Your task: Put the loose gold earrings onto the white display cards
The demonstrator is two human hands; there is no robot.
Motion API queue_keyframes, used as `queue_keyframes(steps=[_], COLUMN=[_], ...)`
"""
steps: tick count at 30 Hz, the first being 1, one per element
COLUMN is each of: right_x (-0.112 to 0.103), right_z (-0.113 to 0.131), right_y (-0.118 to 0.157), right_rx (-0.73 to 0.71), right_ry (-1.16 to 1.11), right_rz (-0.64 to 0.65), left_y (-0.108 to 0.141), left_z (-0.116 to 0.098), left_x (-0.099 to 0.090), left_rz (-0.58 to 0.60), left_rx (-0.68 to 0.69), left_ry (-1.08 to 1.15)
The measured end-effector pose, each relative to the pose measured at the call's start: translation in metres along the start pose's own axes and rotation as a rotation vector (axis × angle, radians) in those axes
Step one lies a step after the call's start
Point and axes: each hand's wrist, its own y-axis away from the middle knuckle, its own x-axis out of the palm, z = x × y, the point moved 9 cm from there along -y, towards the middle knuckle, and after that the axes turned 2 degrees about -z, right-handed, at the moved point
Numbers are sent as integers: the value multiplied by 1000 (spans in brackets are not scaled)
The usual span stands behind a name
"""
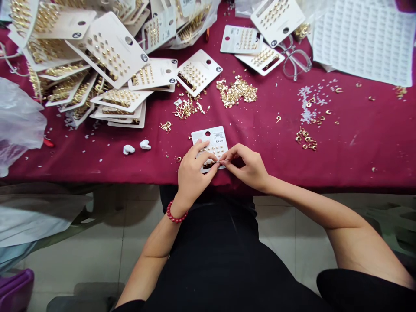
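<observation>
Earring card (209, 143) at the table edge (325, 187) — loose earrings (236, 92) behind, stacked cards (110, 50) left, eyeglasses (295, 60) right

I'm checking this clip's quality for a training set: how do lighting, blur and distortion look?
In the head view, light is bright and even, with soft shadows beneath the left hand and right hand. The small gold earrings on the white rectangular card glint but stay fairly sharp. Wide-angle distortion seems to stretch the bare right forearm.
</observation>
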Motion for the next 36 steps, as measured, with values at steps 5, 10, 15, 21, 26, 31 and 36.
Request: queue_keyframes(steps=[5,10,15,21,26,31,36], right_x=[-4,-1,2,3,3,4,5], right_z=[6,10,6,10,12,12,18], right_y=[-3,-7,-8,-8,-10,-11,-13], right_rx=[-18,-53,-28,-55,-70,-62,-128], right_ry=[18,37,67,102,108,114,214], right_rz=[-39,-26,-10,1,2,22,36], left_y=[-1,-1,0,-1,-1,0,0], left_z=[1,2,3,1,1,2,2], left_x=[0,-1,1,1,2,4,4], left_rz=[0,4,17,11,24,39,32], left_rx=[-18,-41,-52,-27,-19,-2,4], left_ry=[29,23,18,10,2,-17,-20])
